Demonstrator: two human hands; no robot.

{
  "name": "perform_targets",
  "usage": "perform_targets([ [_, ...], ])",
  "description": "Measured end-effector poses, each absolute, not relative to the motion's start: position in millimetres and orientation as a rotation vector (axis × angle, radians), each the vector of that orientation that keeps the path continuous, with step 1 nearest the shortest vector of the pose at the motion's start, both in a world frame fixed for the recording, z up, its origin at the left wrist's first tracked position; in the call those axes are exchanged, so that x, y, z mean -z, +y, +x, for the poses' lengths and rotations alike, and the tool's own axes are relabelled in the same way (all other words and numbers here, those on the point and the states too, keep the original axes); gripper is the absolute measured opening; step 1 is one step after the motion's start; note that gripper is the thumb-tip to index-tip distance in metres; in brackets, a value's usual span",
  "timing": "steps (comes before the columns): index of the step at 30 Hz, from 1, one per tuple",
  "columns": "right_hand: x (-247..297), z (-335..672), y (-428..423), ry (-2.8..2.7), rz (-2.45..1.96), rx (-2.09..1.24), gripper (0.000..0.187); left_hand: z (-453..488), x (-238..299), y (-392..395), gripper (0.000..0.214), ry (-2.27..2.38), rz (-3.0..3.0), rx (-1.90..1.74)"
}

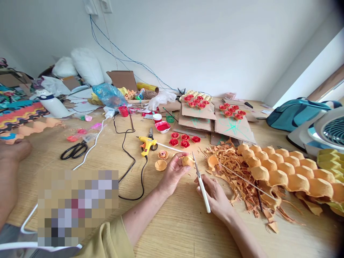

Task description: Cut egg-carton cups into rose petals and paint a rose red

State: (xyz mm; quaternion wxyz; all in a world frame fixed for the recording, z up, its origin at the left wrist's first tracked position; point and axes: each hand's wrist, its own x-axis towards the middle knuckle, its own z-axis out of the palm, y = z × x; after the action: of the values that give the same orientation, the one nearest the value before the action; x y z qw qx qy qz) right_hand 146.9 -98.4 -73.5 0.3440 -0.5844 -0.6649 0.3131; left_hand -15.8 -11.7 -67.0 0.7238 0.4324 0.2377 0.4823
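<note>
Cup (187, 161), orange and rough-edged, sits pinched between the thumb and fingers of your left hand (173, 173), raised over the table (172, 229) in the middle of the view. Your right hand (214, 195) is closed around the white handle of a cutter (203, 190), whose blade points up and away from you, just beside the cup's right side. From this angle you cannot tell whether the edge touches it, nor whether the tool is a knife or scissors seen edge-on.

Just past your left hand, two more cups (160, 165) lie on the table, the farther one pinkish in the centre. Beyond them a yellow glue gun (148, 145) lies on its side, with shears (151, 134) partly hidden behind it, and a white stick (168, 147) runs from near the gun towards your left fingers. Five red roses (185, 144) sit in two rows beyond your hands, with a dish (162, 131) of red paint (161, 126) past them to the left.

To the right of your right hand, orange scraps (231, 168) spread in a heap, a loose cup (213, 161) at its left end. An egg tray (290, 168) lies bumps up beside it. At the back, more red roses (228, 113) stand on cardboard (236, 129) marked in green. Black scissors (73, 150) lie off to your left, and a co-worker's arm (8, 179) comes in at the left edge, near a painted tray (29, 114).
</note>
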Motion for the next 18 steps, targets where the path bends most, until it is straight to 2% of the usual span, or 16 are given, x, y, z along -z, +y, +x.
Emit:
perform_targets([
  [12,71.1,147.2,-98.1,-1.882,-1.54,-0.64,0.024,-13.1,61.8,-14.0,0.035,0.526,1.202,-1.136],
  [18,73.4,149.8,-99.4,-1.861,-1.448,-0.712,0.025,-11.1,59.2,-18.0,0.038,0.493,1.144,-1.089],
])
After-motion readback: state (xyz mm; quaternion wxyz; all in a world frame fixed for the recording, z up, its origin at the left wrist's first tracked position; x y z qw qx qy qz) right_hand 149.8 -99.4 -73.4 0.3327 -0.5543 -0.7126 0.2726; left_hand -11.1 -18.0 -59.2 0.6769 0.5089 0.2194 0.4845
